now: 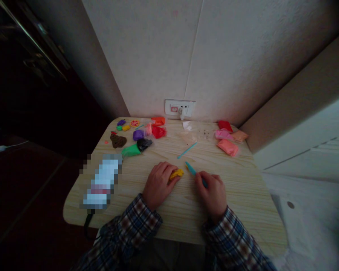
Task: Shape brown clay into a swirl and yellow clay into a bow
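My left hand (159, 184) rests on the wooden table, its fingers closed round a lump of yellow modelling clay (176, 174) that pokes out past the fingertips. To its right, my right hand (212, 192) grips a blue plastic modelling tool (191, 169). The tool's tip points up and left, a short gap away from the clay, and a bit of yellow shows along its edge. A thin light-blue stick (187, 150) lies on the table beyond both hands.
Bags of coloured clay lie behind: green (131, 150), purple (138, 134), red (159, 131), coral (228, 147). Small clay fruit shapes (125, 128) and a brown clay figure (118, 140) sit at the far left. A blurred-out device (103, 180) with a black cable lies left. A wall socket (180, 108) is behind.
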Demonstrator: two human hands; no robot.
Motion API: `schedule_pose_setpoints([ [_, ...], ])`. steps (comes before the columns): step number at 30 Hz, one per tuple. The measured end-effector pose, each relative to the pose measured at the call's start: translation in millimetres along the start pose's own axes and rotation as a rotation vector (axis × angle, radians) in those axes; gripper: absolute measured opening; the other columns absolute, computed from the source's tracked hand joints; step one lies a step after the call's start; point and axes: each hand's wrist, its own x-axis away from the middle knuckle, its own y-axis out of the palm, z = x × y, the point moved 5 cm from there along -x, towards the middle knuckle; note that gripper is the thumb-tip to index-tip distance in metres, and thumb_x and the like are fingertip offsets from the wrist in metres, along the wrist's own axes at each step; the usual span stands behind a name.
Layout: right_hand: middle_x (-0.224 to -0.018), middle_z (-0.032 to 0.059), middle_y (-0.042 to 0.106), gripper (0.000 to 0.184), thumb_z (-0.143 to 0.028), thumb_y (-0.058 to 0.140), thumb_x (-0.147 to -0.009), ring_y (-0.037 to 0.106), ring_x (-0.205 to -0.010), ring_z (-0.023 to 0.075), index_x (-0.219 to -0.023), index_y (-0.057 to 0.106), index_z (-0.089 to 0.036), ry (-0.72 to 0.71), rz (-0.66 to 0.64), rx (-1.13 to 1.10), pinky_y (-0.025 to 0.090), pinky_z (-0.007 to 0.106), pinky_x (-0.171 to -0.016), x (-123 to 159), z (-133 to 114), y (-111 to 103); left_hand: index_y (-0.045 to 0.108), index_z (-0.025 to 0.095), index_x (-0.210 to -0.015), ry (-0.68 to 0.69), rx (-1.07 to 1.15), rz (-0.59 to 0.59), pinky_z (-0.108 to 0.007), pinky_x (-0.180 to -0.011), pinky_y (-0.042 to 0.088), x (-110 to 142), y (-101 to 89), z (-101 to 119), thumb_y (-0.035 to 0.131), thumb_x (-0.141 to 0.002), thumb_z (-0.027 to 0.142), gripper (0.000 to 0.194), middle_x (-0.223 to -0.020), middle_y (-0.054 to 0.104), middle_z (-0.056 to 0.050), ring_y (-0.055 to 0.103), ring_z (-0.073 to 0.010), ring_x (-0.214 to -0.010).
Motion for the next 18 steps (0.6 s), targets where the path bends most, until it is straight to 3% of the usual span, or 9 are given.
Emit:
schedule_pose_setpoints([
  [8, -0.053, 0.0015, 0.06, 0.037, -0.029, 0.035, -0.093, 0.048, -0.049, 0.0153, -0.069, 0.061, -0.019, -0.001, 0.063, 0.15, 0.033, 0.029, -0.07, -1, 1, -1, 0.059, 0.019, -0.095, -0.001, 0.032, -0.006, -0.036, -0.082, 0.048, 0, 0.9, -1, 0.058, -0.085, 0.021, 0.01, -0.093, 0.061, -0.005, 0.055, -0.0201, -0.091],
  [18, -0.048, 0.0002, 0.057, 0.036, -0.028, 0.036, -0.092, 0.042, -0.042, 0.0136, -0.073, 0.064, -0.018, 0.142, 0.152, 0.251, 0.032, 0.033, -0.075, -2, 18, -13, 0.06, 0.018, -0.096, 0.001, 0.045, -0.013, -0.036, -0.084, 0.047, 0, 1.7, -3, 0.059, -0.085, 0.02, 0.012, -0.093, 0.062, -0.005, 0.055, -0.0198, -0.091],
])
